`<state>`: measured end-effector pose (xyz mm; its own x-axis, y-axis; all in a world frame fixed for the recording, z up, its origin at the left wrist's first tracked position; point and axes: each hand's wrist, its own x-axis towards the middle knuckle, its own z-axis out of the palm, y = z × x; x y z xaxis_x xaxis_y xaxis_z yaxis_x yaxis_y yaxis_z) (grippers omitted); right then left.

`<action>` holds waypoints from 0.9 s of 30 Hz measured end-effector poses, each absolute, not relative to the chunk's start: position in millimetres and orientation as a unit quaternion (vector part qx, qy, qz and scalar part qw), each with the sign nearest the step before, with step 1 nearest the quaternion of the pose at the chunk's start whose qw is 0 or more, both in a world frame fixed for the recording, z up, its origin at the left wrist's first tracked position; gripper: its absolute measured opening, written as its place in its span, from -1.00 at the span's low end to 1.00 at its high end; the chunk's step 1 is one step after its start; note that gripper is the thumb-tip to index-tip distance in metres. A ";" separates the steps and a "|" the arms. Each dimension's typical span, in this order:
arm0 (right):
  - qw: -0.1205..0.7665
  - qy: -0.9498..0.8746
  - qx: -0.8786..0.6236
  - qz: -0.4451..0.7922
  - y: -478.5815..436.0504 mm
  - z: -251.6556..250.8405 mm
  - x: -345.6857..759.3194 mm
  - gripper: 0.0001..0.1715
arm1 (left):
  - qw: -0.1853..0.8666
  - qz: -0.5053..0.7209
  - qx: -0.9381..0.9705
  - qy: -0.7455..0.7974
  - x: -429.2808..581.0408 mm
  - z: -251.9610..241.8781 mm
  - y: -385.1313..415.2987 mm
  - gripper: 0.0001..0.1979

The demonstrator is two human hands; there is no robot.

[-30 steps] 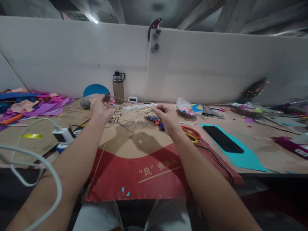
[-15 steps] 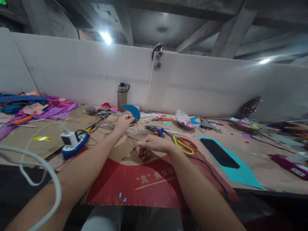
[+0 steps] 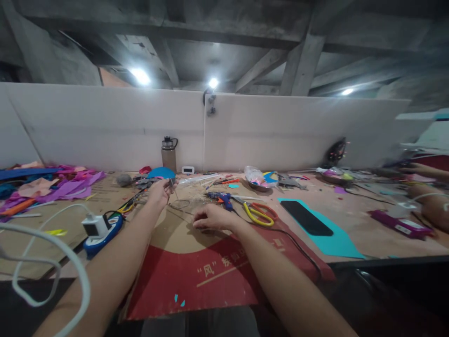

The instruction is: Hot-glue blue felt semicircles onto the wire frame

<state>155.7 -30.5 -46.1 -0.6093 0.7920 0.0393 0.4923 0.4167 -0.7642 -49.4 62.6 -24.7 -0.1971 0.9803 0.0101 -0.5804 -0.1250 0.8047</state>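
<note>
My left hand (image 3: 161, 191) is closed on a curved blue paper piece (image 3: 161, 172), which rises above the fingers in front of the bottle. A thin wire-like strand hangs by its fingertips. Lower and to the right, my right hand (image 3: 211, 217) hovers over the cardboard sheet (image 3: 220, 281) with fingers bent together; whatever lies between them, if anything, is too small to make out. A blue glue gun (image 3: 224, 200) lies just beyond it. Scissors with yellow and red handles (image 3: 258, 215) rest beside my right wrist.
A bottle (image 3: 169, 157) stands by the white partition. At left are a power strip (image 3: 105, 236), a looping white cable (image 3: 79, 262) and coloured paper scraps (image 3: 70, 185). A black phone (image 3: 307, 217) lies on turquoise paper at right. Another person's arm (image 3: 430, 203) reaches in at far right.
The view has tilted up and turned right. The blue piece has dropped lower and tipped. My right hand has loosened from a tighter pinch, and my hands stand a little further apart.
</note>
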 end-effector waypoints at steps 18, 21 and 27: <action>0.394 -0.724 -0.454 0.340 -12.4 -58.4 153.5 -0.81 | 0.576 0.680 0.296 0.343 -52.2 -23.9 65.4 -0.92; 0.381 -0.743 -0.475 0.277 -10.3 -61.8 155.0 -0.81 | 0.581 0.673 0.309 0.337 -50.1 -25.4 64.5 -0.92; 0.365 -0.767 -0.490 0.196 -11.7 -64.5 157.4 -0.79 | 0.581 0.669 0.323 0.333 -48.0 -27.2 64.3 -0.93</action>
